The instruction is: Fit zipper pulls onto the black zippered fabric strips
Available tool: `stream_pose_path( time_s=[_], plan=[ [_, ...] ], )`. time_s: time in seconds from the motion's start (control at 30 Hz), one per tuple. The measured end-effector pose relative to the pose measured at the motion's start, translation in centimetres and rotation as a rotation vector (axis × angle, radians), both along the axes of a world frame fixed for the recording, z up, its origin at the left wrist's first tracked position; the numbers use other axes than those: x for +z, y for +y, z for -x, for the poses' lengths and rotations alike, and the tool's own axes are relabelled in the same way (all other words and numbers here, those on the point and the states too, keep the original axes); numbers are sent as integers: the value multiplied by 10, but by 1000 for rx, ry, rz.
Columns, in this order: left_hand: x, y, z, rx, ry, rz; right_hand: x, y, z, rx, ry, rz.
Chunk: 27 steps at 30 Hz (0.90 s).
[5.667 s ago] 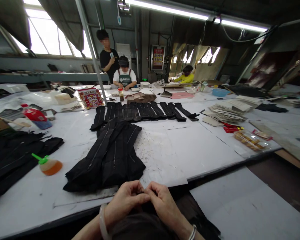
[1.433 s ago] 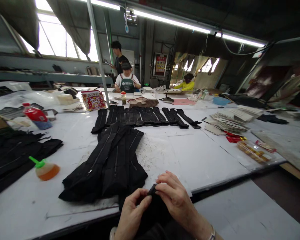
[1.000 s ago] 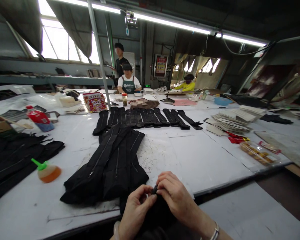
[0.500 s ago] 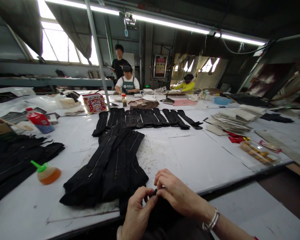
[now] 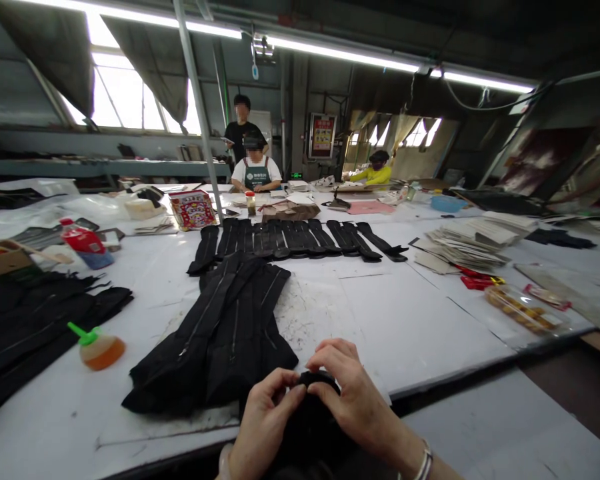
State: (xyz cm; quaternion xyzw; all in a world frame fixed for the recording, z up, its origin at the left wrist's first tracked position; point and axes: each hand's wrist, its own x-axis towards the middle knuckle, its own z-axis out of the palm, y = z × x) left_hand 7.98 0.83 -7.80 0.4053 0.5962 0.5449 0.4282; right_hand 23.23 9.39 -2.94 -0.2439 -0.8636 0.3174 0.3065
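At the table's near edge, my left hand [image 5: 269,420] and my right hand [image 5: 353,393] pinch the top edge of a black fabric piece [image 5: 313,427] between thumbs and fingers. The cloth hangs down toward my lap, where its lower part merges with dark shadow. Just beyond my left hand lies a pile of black zippered fabric pieces [image 5: 215,333], overlapping one another. Farther back, several black strips [image 5: 285,239] are laid side by side in a row.
On the left are a glue bottle with a green nozzle [image 5: 100,350], more black fabric [image 5: 40,327] and a red bottle [image 5: 85,243]. To the right sit stacked cardboard pieces [image 5: 465,247] and a clear food tray [image 5: 523,308]. Three people are across the table [image 5: 390,293].
My right hand has shifted slightly, its fingers curving more over the cloth, and more of the fabric's top edge shows between my hands. The view has tilted a little.
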Motion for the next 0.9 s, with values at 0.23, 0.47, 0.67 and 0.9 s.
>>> stream_pose_path(
  time_s=[0.23, 0.47, 0.67, 0.9],
  plan=[
    [-2, -1, -3, 37, 44, -32, 2, -5, 2, -74, -78, 99],
    [-5, -2, -8, 112, 175, -77, -6, -11, 3, -99, -49, 32],
    [-13, -5, -10, 137, 308, -126, -1, -12, 2, -128, -113, 136],
    [-9, -7, -11, 127, 326, -135, 7, -8, -7, -88, -167, 363]
  ],
)
